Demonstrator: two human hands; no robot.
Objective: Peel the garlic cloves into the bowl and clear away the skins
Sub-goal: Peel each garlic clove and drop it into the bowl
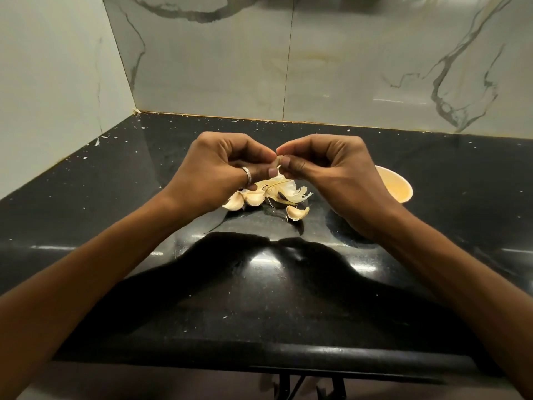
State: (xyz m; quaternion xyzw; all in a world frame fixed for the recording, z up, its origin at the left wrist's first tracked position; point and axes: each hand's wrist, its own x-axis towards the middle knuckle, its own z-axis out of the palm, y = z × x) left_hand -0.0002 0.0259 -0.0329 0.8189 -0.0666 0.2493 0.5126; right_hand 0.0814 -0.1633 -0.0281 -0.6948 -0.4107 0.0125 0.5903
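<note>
Left hand (219,168) and right hand (326,171) both pinch one small pale garlic clove (278,162) above papery, curling skins (291,192) and plump unpeeled cloves (253,197) on the glossy speckled black counter (115,197). The right hand half hides the round cream bowl (401,194). Fingers cover the clove, so I cannot tell its long axis.

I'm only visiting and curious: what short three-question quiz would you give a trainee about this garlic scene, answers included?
1. True or false: the left hand and the right hand both pinch one garlic clove above the counter.
2. Where does the bowl stand? A: by the person's left arm. B: on the person's right, partly behind that hand. C: on the wall ledge.
3. Fill in: the loose skins lie on the counter below the ____.
Key: 1 true; 2 B; 3 hands.
</note>
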